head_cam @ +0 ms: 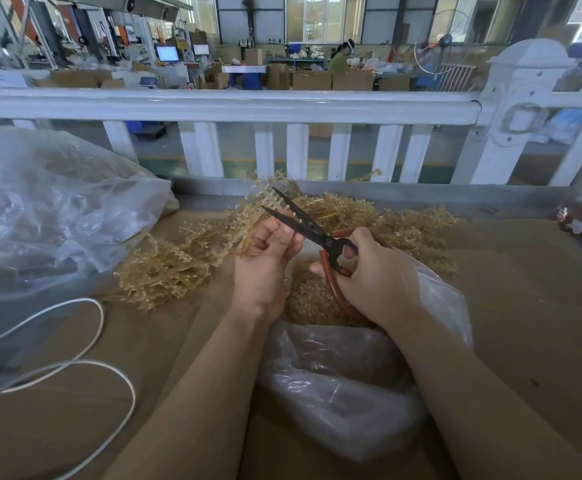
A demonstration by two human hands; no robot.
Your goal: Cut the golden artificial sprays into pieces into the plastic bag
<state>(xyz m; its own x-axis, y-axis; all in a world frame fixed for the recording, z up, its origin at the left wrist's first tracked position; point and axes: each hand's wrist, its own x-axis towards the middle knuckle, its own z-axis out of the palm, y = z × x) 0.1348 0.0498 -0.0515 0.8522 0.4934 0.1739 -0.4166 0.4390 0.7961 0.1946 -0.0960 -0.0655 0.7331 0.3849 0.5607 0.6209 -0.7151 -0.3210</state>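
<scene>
Nearest, the plastic bag lies open under both hands, already holding a heap of cut pieces. Left hand pinches one golden spray over it; right hand grips scissors, blades parted. Many uncut sprays remain piled on the table, so much is left.

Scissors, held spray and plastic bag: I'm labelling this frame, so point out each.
scissors (331, 243), head view, on the blade pivot.
held spray (275, 192), head view, on its upper branches.
plastic bag (334, 386), head view, on its near wall.
</scene>
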